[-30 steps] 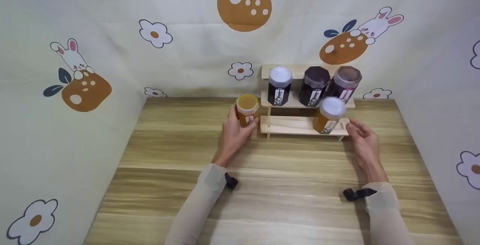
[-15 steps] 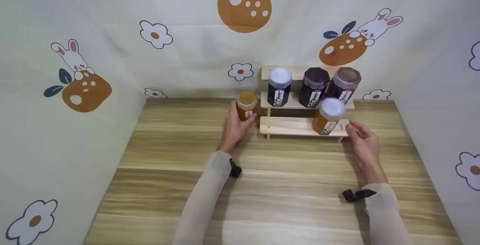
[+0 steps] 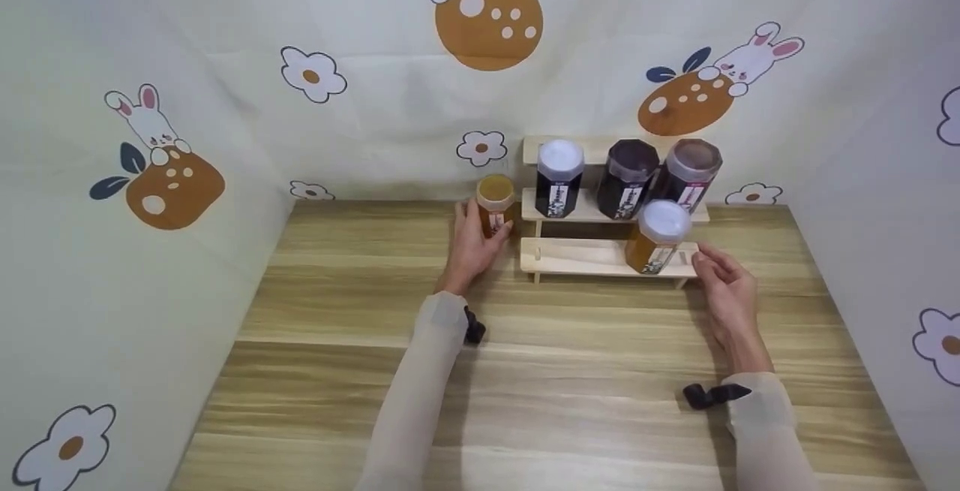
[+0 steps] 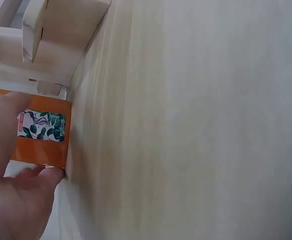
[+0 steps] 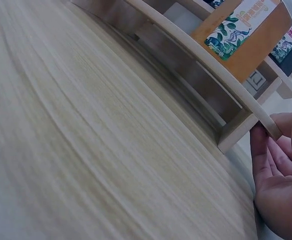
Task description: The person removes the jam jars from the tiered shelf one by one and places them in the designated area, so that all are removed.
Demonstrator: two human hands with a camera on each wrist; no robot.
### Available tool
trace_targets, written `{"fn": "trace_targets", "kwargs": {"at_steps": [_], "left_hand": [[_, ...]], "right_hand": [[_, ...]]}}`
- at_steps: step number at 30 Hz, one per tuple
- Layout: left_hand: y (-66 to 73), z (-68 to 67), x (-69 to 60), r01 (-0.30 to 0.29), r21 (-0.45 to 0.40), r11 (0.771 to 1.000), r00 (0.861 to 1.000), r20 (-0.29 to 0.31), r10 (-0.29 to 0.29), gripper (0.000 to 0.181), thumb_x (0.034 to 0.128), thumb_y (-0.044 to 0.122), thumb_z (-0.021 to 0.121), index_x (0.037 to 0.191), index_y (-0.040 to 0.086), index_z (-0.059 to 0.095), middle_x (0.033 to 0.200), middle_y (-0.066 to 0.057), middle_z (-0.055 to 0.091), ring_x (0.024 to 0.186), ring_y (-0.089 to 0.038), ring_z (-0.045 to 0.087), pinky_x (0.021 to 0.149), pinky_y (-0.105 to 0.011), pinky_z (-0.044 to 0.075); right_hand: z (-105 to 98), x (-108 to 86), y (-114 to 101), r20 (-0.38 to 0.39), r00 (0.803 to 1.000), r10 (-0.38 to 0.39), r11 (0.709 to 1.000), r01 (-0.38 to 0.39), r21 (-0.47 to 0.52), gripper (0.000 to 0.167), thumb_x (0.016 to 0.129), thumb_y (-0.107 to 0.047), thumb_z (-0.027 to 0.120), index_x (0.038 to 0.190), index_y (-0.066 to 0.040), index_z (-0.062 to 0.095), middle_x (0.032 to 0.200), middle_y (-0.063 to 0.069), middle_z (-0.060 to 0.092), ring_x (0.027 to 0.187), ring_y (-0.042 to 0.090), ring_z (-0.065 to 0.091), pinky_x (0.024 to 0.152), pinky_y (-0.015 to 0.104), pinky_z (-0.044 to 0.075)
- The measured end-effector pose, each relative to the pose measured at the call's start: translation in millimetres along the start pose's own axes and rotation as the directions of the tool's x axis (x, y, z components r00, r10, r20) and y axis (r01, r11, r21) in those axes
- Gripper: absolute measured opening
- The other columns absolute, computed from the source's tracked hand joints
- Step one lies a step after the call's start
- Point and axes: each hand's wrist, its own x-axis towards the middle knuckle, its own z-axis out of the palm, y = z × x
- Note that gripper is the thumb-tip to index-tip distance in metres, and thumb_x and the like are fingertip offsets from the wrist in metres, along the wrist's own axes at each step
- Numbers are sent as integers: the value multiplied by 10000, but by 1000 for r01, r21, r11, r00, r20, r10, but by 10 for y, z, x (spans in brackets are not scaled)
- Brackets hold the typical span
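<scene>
My left hand (image 3: 476, 247) grips an amber jar (image 3: 496, 194) just left of the tiered wooden shelf (image 3: 577, 257). In the left wrist view, the orange jar (image 4: 40, 155) has a leafy label, and its base appears to meet the tabletop (image 4: 186, 125). The thumb lies across its near side and the other fingers go round behind. My right hand (image 3: 729, 292) pinches the right end of the lowest shelf board (image 5: 246, 100), thumb above and fingers below. On that board, near its right end, stands another amber jar (image 3: 656, 243) with a whitish lid.
Three dark jars stand on the middle tier: a white-lidded jar (image 3: 559, 183), a dark-lidded jar (image 3: 627, 183) and a brown-lidded jar (image 3: 688, 176). Behind the shelf hangs a patterned cloth wall (image 3: 375, 123); similar cloth flanks the wood-grain table (image 3: 337, 311).
My left hand has carried the amber jar slightly back, toward the rear wall and away from the lowest board. The right hand keeps its hold on the shelf end.
</scene>
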Motion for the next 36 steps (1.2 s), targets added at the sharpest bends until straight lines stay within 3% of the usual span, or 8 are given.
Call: {"fn": "trace_targets", "kwargs": {"at_steps": [11,20,23,27,30,34,36], "left_hand": [[35,1,71,44,41,998,998,37,-46,907,986,315,812,1704,130,290,1575,-161,516,1489,-331,519,1302,-478,402],[39,38,58,57,71,996,998,-24,-56,869,987,340,815,1680,117,341,1546,-155,566,1454,-332,567,1274,-468,443],[36,70,22,63,78,995,997,-59,-58,942,958,325,846,1688,72,307,1579,-194,534,1473,-367,543,1285,-487,428],[58,131,-114,91,54,994,991,-107,-85,1049,914,228,874,1697,-11,218,1678,-264,409,1555,-420,431,1340,-504,335],[133,158,-264,125,12,992,983,-135,-122,994,931,191,841,1692,-7,233,1697,-263,383,1582,-412,388,1355,-500,304],[287,168,-487,168,-60,984,961,-213,-177,839,960,232,806,1648,66,354,1618,-219,472,1498,-375,481,1265,-509,438],[396,214,-574,146,-105,984,952,-256,-169,744,963,242,802,1591,97,430,1530,-190,529,1407,-343,544,1176,-485,519]], "right_hand": [[-19,-19,34,-30,1000,-9,998,10,55,424,1009,-148,773,1399,1,696,953,-106,805,860,-13,705,756,98,584],[8,-17,27,-21,1000,16,999,-15,40,438,1009,-157,776,1412,-13,685,987,-121,806,894,-8,711,781,108,592],[19,-11,35,-25,1000,0,1000,0,28,437,1010,-165,776,1409,-9,688,967,-130,807,876,-10,716,781,105,592],[25,-9,50,-30,999,-14,1000,14,10,431,1013,-169,774,1406,-12,691,951,-137,805,867,-8,720,794,101,590],[1,-13,46,-35,999,-13,1000,13,-14,433,1011,-186,781,1407,-31,698,959,-146,801,875,-5,721,796,98,585],[-8,-13,41,-31,1000,-5,998,3,-55,444,1012,-221,783,1415,-54,699,978,-170,798,895,-16,714,796,88,576],[-13,-8,32,-24,1000,-4,999,3,-50,444,1016,-217,776,1417,-45,695,992,-172,801,908,-22,712,800,88,580]]}}
